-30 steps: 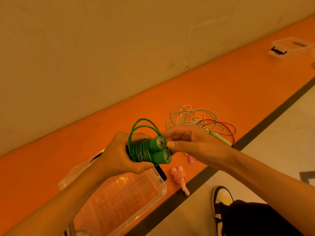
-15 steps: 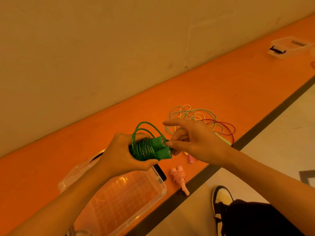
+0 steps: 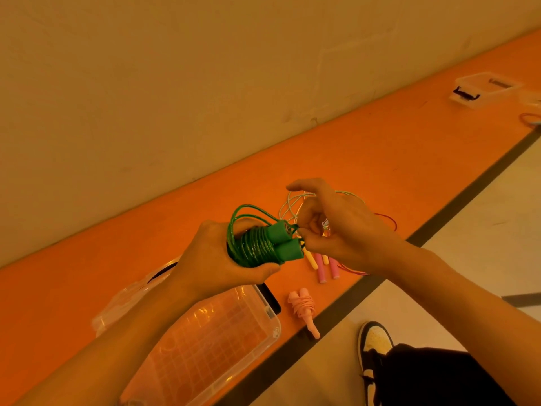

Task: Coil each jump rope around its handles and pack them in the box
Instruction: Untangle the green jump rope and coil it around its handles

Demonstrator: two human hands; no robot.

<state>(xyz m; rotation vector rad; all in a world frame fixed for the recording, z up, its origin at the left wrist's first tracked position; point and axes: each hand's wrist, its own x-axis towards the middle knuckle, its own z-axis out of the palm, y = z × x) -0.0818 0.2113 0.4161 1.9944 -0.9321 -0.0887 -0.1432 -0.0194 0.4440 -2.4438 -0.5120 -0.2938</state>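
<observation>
Green jump rope [image 3: 260, 244], its cord wound tightly around two side-by-side handles with a few loose loops arching off the top, sits in mid-air just above the clear box [image 3: 205, 338]. The left hand [image 3: 216, 259] is wrapped around the coiled bundle, fingers closed under it. The right hand [image 3: 333, 227] meets the handle ends, thumb and fingers pinching the cord there while the index finger sticks out. Beyond the green jump rope, on the orange floor strip [image 3: 380, 159], lies a loose tangle of ropes [image 3: 345, 230] with pink and yellow handles. Just right of the clear box rests a coiled pink rope [image 3: 303, 309]. A second clear box [image 3: 483, 89] sits far off along the strip.
</observation>
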